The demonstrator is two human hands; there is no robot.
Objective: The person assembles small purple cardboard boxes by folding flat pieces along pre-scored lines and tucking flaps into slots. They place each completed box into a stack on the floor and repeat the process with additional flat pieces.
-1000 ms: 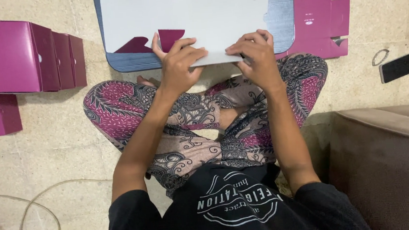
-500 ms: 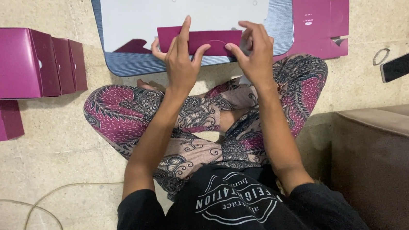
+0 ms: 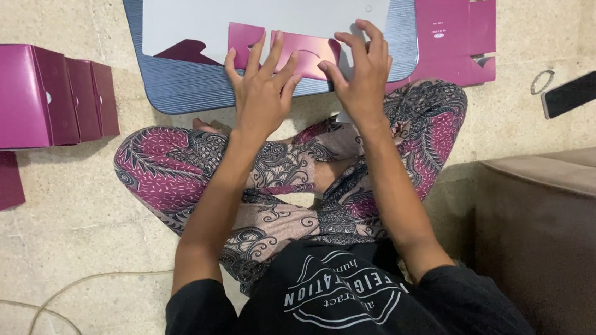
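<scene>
On the blue ribbed board (image 3: 179, 92), your left hand (image 3: 261, 92) and right hand (image 3: 362, 77) press, fingers spread, the folded magenta cardboard flap (image 3: 306, 50) beneath your fingertips.

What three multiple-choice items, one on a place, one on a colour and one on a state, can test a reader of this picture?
1. Where does the black phone lie?
A. on the floor
B. on the blue board
C. on the sofa

2. What colour is the folded cardboard flap under the hands?
A. green
B. magenta
C. yellow

3. How are the left hand and right hand?
A. fists
B. holding scissors
C. fingers spread, pressing the flap

Answers: 1 A, it rests on pale floor beside the sofa; 2 B, the flap is magenta; 3 C, the fingers lie spread on it.
</scene>
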